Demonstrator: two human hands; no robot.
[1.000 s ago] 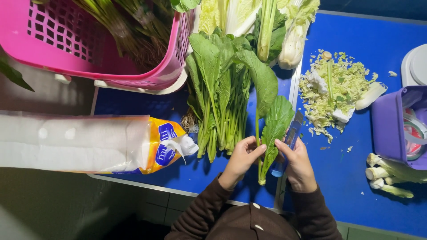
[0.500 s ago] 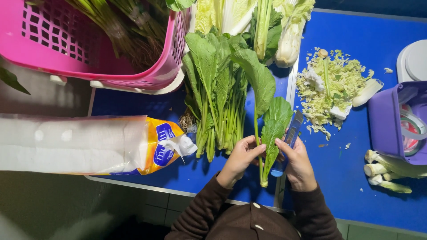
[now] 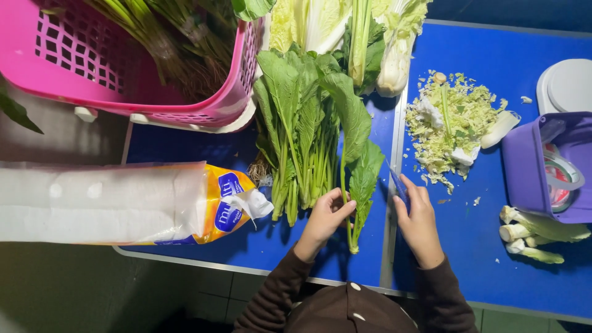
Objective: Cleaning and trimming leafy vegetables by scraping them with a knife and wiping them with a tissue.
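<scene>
Green leaf stalk (image 3: 361,179) between hands (image 3: 370,216)

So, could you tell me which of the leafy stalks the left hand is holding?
The single stalk lying apart at the right edge of the bunch; the left hand pinches its stem, while the rest lie untouched.

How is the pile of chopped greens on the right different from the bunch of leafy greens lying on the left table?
The pile of chopped greens is cut into small pale shreds, loose and spread out; the bunch of leafy greens is whole, dark green, with long stems lying side by side. The left hand touches the bunch; no hand touches the pile. Both lie on blue tabletops.
</scene>
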